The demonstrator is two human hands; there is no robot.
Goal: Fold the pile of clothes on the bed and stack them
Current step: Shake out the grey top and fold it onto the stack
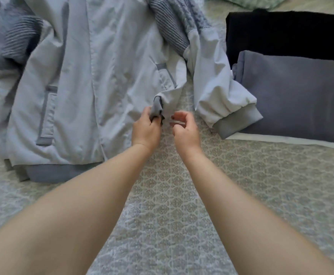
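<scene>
Lying spread front-up across the far left part of the bed, a pale blue lightweight jacket (86, 76) shows smooth, thin woven cloth with darker blue-grey ribbed bands at its hem and cuffs and matching trim round two slanted pockets. Its right-hand sleeve bends down toward the bed's right side, and the cuff rests against a folded slate-blue soft garment (293, 96). Behind that lies a folded black garment (285, 34), the two forming a low stack near the right edge. A grey-blue ribbed and cable-knit sweater (174, 22) lies bunched over the jacket's upper part, with more ribbed knit at the far left.

At the jacket's lower right corner the person's left hand (146, 130) pinches a bunched piece of the darker ribbed band between curled fingers and thumb. Just beside it the right hand (185, 129) has its fingers curled, with thumb and fingertips close on a thin pale strip of cloth; whether it truly grips that strip cannot be told.

A bedspread (182, 195) with a small repeating grey-and-cream lattice pattern covers the bed.
</scene>
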